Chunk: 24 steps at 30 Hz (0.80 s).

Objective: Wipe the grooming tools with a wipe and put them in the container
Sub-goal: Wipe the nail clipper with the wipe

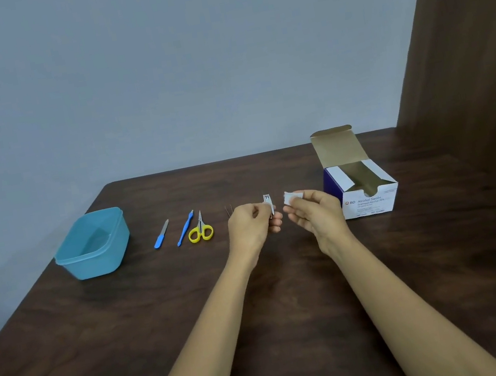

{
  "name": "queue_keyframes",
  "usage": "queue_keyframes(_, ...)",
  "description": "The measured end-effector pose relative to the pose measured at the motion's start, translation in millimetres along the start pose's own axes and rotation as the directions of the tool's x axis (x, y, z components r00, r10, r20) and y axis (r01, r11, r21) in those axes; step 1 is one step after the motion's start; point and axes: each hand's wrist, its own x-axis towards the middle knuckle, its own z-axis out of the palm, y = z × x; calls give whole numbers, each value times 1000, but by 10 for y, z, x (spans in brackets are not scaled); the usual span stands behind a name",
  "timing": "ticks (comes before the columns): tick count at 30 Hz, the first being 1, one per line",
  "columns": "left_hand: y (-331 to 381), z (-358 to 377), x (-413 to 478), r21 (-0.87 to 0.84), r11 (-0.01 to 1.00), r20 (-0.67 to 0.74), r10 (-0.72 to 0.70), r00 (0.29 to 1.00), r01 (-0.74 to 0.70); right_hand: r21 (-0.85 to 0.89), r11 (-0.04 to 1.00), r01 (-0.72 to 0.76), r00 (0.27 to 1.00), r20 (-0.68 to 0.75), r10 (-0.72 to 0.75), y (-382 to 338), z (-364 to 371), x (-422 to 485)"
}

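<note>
My left hand (251, 225) pinches a small silver nail clipper (268, 202) and holds it upright above the table. Just to its right, my right hand (314, 211) pinches a white wipe (289, 197), a small gap from the clipper. On the table to the left lie a blue-handled nail file (161, 234), a blue cuticle tool (185, 227) and yellow-handled scissors (200, 229). A thin dark tool (228, 210) lies behind my left hand, partly hidden. The blue container (92, 245) stands open at the far left with nothing visible inside.
An open white and purple box of alcohol swabs (361, 188) stands at the right, lid flap up. The dark wooden table (259, 301) meets a pale wall at the back. A brown curtain (473, 51) hangs at the right edge.
</note>
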Motion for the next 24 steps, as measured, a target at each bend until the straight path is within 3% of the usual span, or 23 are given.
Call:
queue_keyframes(6,-97,-119,-113,-1,999,-34,37,999,-38,-207,976,69,989,145,-39,-35,105,-133)
queue_keyframes(9,-147,-133,-156,-101,995,-42,5,999,-9,-291,947,135,977,196,-79,-18,117,-168)
queue_keyframes(18,-159,-144,-194,-266,963,-63,-59,996,40,-375,891,254,953,254,-164,-28,94,-171)
queue_keyframes(24,-152,-163,-168,-252,966,-19,-54,998,48,-553,717,424,905,279,-321,4,94,-118)
